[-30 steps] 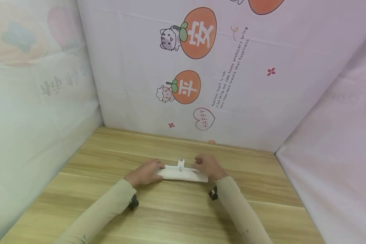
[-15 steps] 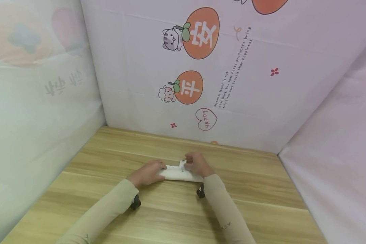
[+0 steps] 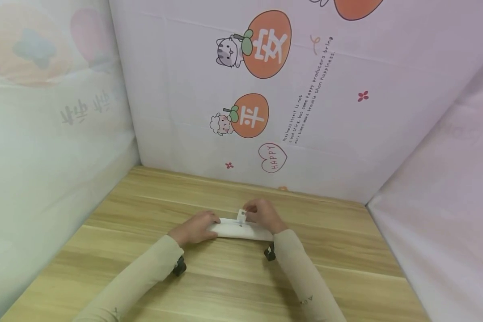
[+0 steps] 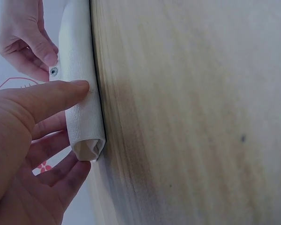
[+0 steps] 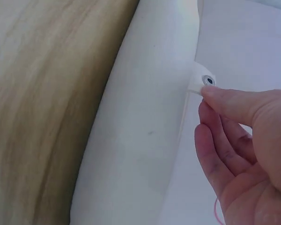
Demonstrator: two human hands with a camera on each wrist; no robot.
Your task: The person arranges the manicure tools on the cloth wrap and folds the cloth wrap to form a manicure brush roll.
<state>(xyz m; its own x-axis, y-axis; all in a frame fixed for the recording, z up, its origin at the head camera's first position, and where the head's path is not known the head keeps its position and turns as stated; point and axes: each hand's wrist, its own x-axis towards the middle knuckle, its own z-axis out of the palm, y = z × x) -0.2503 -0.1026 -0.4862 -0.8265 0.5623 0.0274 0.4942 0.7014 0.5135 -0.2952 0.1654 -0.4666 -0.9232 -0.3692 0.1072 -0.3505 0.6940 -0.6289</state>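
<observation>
A white rolled-up cloth case [image 3: 239, 230] lies crosswise on the wooden table. From its middle sticks up a short white strap [image 3: 241, 216] with a metal snap [image 5: 209, 80] near its tip. My left hand [image 3: 198, 227] grips the left end of the roll, thumb on one side and fingers curled against the other. In the left wrist view the roll's hollow end [image 4: 89, 149] shows layered cloth inside. My right hand [image 3: 266, 215] pinches the strap's edge beside the snap between thumb and index finger, its other fingers loosely bent.
The wood-grain table [image 3: 225, 286] runs back to a white printed cloth wall [image 3: 185, 89]. Cloth also hangs on the left [image 3: 76, 147] and right [image 3: 438, 179] sides. Small black cameras [image 3: 180, 267] sit under both wrists.
My right hand has moved left from the roll's right part to the strap and now pinches it, tilting the strap up slightly. My left hand keeps its grip on the left end.
</observation>
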